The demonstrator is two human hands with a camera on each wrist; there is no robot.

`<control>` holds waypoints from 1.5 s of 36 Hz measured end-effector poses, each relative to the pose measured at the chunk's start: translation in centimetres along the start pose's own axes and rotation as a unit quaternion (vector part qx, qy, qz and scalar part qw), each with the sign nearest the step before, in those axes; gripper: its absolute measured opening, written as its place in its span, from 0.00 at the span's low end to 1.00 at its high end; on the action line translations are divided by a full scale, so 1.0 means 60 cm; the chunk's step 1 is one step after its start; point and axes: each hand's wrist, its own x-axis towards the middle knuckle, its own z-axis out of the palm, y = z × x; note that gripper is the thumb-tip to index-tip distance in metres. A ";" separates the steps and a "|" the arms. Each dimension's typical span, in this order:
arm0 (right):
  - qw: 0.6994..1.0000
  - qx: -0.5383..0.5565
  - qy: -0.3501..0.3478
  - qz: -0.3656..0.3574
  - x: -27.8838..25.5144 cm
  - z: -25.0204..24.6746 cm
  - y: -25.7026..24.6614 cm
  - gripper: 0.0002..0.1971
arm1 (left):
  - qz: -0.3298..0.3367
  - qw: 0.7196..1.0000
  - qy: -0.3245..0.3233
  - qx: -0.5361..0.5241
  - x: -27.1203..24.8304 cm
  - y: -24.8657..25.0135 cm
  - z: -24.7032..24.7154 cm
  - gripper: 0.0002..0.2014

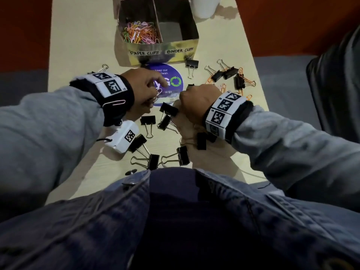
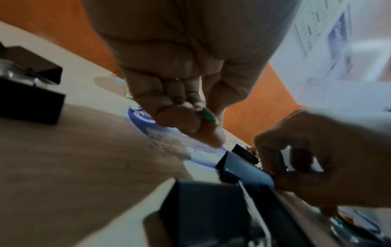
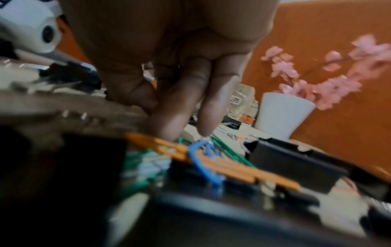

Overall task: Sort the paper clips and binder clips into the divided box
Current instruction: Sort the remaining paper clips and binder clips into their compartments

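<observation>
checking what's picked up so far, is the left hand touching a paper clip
Touching. The left wrist view shows the left hand pinching a green paper clip at its curled fingertips, no gap between them.

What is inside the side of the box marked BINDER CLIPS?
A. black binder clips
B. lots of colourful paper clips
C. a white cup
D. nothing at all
D: in the head view the right side of the box shows only its bare floor, while the paper clips fill the left side and the binder clips lie on the table.
</observation>
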 end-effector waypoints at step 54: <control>0.997 -0.054 -0.024 0.052 -0.070 0.021 0.074 0.11 | 0.233 0.823 -0.104 0.507 0.055 0.105 0.105 0.17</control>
